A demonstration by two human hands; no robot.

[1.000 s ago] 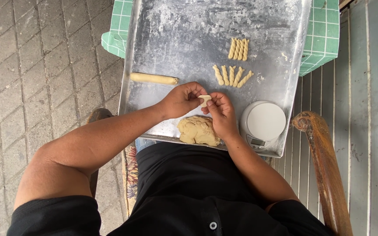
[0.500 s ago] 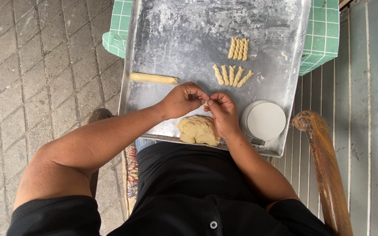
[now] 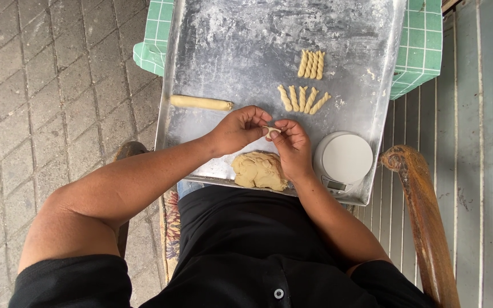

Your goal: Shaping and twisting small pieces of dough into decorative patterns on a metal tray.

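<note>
A: Status? Your left hand [image 3: 238, 130] and right hand [image 3: 293, 145] meet over the floured tray [image 3: 229, 45], fingers pinching a small dough piece [image 3: 271, 132].

B: Nine twisted sticks [image 3: 309, 80] shaped so far. A dough lump [image 3: 258, 170] and a rolled log [image 3: 201, 103] remain unworked.

A: Obscured?

B: Your fingers hide most of the piece; its shape is unclear. The scale [image 3: 343, 159] display is unreadable.

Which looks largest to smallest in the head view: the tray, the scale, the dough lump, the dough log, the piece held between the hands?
1. Tray
2. Scale and dough lump: too alike to rank
3. Dough log
4. Piece, pinched between left hand and right hand
</note>
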